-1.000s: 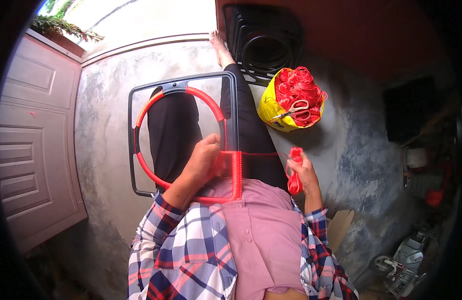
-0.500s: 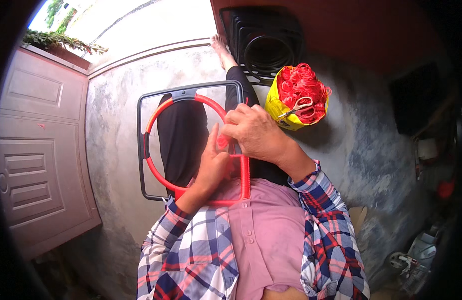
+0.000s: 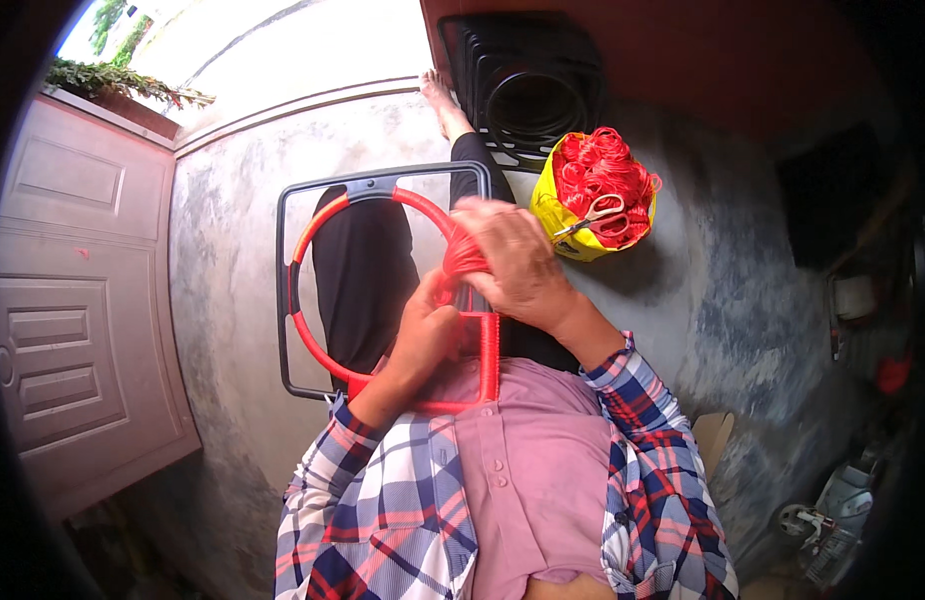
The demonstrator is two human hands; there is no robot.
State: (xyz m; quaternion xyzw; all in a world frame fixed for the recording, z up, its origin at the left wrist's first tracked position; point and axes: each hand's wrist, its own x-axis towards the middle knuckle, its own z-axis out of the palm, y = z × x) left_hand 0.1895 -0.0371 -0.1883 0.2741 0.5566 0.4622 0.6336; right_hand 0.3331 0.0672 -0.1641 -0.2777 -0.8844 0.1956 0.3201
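Observation:
A dark square metal frame [image 3: 283, 290] with an inner ring lies across my lap. Red cord [image 3: 323, 350] is wound around most of the ring and the frame's right bar. My left hand [image 3: 428, 335] grips the frame near its lower right corner. My right hand [image 3: 513, 260] is closed on a bundle of the red cord at the ring's upper right side. My legs in black trousers show through the frame.
A yellow bag [image 3: 558, 215] full of red cord sits on the concrete floor to the right, with scissors [image 3: 595, 215] on top. A stack of dark frames [image 3: 528, 90] stands beyond it. A panelled door [image 3: 73, 300] lies at the left.
My right hand has come from the right side, where it held loose red cord, up to the ring's upper right. The view has tilted slightly.

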